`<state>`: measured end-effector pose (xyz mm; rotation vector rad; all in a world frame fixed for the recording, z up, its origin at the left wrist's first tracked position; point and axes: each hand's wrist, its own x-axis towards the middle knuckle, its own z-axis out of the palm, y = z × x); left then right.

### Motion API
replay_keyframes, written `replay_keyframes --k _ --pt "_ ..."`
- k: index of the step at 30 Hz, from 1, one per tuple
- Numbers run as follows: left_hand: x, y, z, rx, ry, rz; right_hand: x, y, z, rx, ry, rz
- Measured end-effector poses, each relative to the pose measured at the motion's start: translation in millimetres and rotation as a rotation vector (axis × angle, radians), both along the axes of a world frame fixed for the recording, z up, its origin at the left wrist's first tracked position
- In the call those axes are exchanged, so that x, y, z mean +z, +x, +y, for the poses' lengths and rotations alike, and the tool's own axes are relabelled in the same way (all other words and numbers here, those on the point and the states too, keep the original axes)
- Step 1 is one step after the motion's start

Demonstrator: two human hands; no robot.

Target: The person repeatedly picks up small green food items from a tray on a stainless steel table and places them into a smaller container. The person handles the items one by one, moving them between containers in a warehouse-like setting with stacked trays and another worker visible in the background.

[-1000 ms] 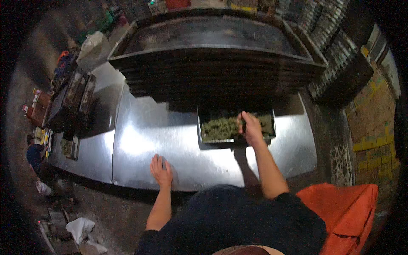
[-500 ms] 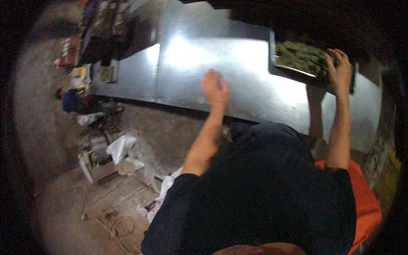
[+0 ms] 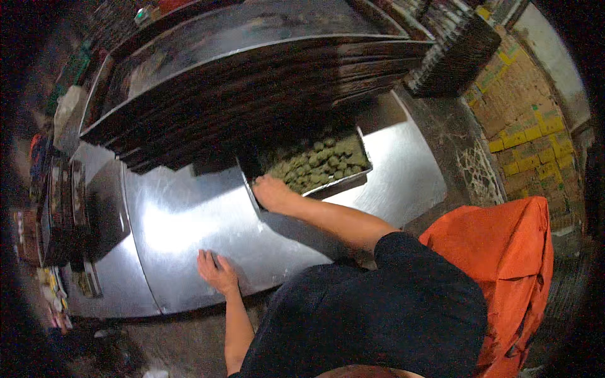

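A sheet-metal table (image 3: pixel 409 160) spans the work area. The right hand (image 3: pixel 272 194) curls at the left end of a rectangular tray (image 3: pixel 340 183) upon it; whether its fingers clamp anything cannot be told. Greenish clumps (image 3: pixel 318 162) inside appear soft, crumbly, best cupped lightly; the tray looks stiff, best held by its end walls. The left hand (image 3: pixel 217 272) rests on the table, empty, fingers apart. Dark stacked trays (image 3: pixel 252 94) stand beyond.

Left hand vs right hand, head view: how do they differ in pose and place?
The left hand is on or just over the metal table, while the right hand is at the left end of the tray of greenish lumps. The left hand's fingers are partly spread; the right hand's look bent, tips unclear. Both are bare.
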<state>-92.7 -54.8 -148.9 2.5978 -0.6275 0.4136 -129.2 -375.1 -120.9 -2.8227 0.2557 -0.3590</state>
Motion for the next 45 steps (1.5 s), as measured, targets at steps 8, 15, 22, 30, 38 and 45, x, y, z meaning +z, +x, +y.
replay_keyframes --k 8,15,22,30,38,45 --pt "8 -1 1 0.018 -0.047 0.037 44 4 -19 0.096 0.134 0.096" --pt "6 0 0 0.080 -0.051 0.099 46 -23 -68 -0.211 1.466 -0.328" --pt "1 -3 7 0.049 -0.050 0.027 70 -32 -92 -0.672 2.156 -0.388" --pt "8 -1 5 0.029 -0.080 0.042 56 -25 -80 -0.527 2.026 -0.344" --pt "-17 7 6 0.029 -0.094 -0.024 88 -28 -61 -0.730 1.771 -0.409" --pt "-4 3 11 0.024 -0.075 0.013 88 -25 -58 -0.437 1.858 -0.352"
